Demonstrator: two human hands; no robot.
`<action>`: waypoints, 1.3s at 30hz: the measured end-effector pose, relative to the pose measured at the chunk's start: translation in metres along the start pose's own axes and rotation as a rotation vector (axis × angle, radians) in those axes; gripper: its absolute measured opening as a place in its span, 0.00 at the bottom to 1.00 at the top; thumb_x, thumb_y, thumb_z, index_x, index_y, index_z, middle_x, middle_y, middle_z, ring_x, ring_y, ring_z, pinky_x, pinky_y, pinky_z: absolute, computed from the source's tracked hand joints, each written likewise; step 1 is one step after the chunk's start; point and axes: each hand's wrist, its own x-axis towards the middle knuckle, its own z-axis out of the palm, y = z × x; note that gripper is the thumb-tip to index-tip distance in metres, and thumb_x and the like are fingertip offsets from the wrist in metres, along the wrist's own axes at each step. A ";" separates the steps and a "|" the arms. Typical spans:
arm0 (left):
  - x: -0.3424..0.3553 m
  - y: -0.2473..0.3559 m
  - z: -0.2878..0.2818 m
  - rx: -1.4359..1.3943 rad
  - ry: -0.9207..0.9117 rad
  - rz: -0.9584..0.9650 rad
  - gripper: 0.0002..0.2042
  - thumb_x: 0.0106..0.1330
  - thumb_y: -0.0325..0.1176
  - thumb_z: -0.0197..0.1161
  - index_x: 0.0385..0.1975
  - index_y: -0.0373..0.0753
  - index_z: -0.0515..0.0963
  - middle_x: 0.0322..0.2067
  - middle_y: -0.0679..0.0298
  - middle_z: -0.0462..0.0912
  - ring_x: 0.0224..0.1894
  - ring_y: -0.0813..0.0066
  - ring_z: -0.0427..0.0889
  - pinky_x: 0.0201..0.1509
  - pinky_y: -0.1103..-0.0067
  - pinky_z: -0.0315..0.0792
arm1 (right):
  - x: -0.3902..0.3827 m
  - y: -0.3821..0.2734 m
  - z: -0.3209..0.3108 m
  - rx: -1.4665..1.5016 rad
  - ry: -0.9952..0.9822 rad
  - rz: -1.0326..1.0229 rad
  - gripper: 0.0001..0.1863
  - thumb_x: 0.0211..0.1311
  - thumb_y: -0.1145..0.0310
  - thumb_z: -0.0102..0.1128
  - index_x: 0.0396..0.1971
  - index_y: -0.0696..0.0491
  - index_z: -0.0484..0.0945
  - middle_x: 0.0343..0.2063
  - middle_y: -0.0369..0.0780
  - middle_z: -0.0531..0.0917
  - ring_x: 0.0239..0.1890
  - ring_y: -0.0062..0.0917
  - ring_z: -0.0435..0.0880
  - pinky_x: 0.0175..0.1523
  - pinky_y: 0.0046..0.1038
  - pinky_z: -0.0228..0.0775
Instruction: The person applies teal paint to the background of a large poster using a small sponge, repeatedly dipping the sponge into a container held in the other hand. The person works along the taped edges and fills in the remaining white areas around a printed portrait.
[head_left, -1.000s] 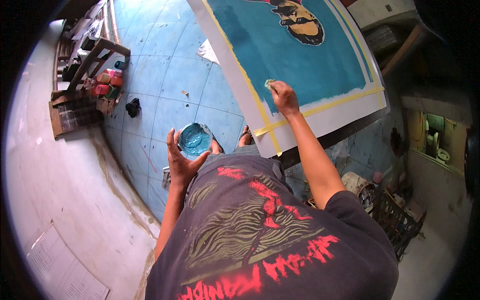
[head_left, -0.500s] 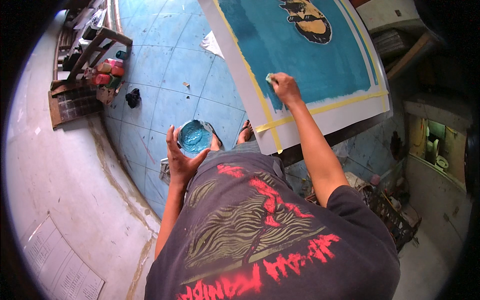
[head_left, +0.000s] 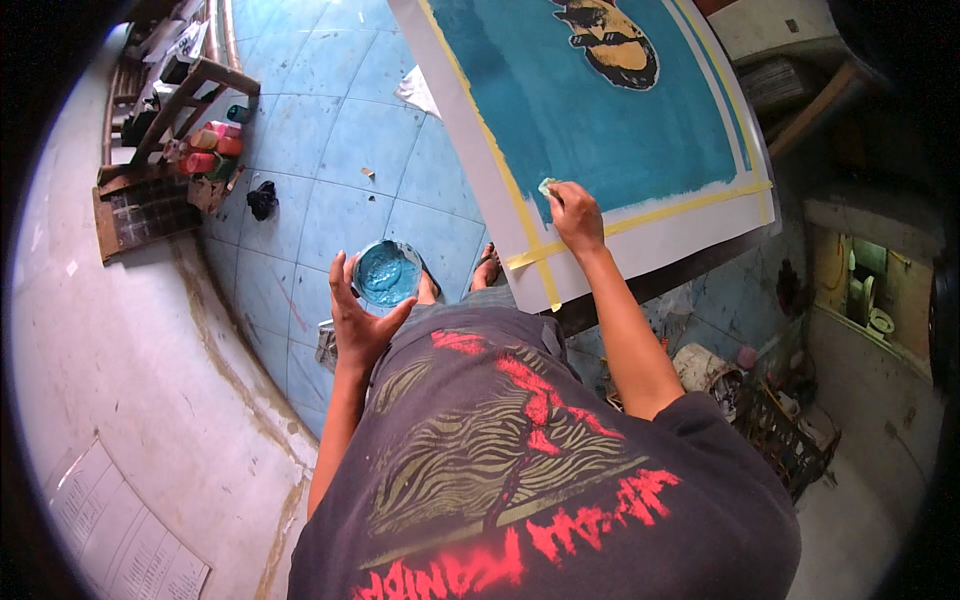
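My left hand (head_left: 357,322) holds a small round cup of teal paint (head_left: 386,273) out in front of my chest, above the blue tiled floor. My right hand (head_left: 575,215) reaches to a large white board (head_left: 470,170) painted teal, edged with yellow tape lines. It grips a small pale sponge or dauber (head_left: 546,186) pressed on the teal area near the lower left corner. A dark and tan painted figure (head_left: 612,38) sits at the top of the teal field. My feet (head_left: 485,270) show below the board's edge.
A wooden rack (head_left: 165,130) with paint bottles (head_left: 212,150) stands at the left by a pale wall. A dark rag (head_left: 262,198) and white paper (head_left: 418,92) lie on the tiles. Baskets and clutter (head_left: 770,420) crowd the lower right under the board.
My right hand has shifted slightly along the lower teal edge of the board. The left hand with the cup stays about the same.
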 end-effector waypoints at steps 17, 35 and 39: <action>0.005 0.000 0.002 -0.019 0.003 -0.008 0.56 0.44 0.39 0.84 0.71 0.39 0.50 0.56 0.47 0.76 0.56 0.55 0.79 0.61 0.65 0.71 | 0.043 0.009 0.009 -0.071 -0.045 0.011 0.08 0.60 0.73 0.62 0.40 0.56 0.83 0.41 0.47 0.85 0.45 0.43 0.84 0.50 0.40 0.77; 0.003 -0.005 0.004 -0.026 -0.003 -0.022 0.57 0.43 0.38 0.84 0.71 0.40 0.50 0.57 0.46 0.75 0.57 0.54 0.78 0.62 0.65 0.71 | -0.044 0.008 -0.008 -0.047 -0.041 0.070 0.10 0.58 0.78 0.61 0.41 0.59 0.82 0.41 0.47 0.84 0.45 0.44 0.83 0.50 0.39 0.76; 0.002 -0.006 0.005 -0.043 -0.003 -0.001 0.57 0.44 0.38 0.84 0.71 0.40 0.49 0.57 0.46 0.75 0.58 0.54 0.78 0.63 0.65 0.70 | -0.046 -0.001 -0.012 0.022 0.010 -0.003 0.10 0.58 0.78 0.61 0.41 0.59 0.82 0.41 0.47 0.84 0.45 0.44 0.83 0.50 0.39 0.76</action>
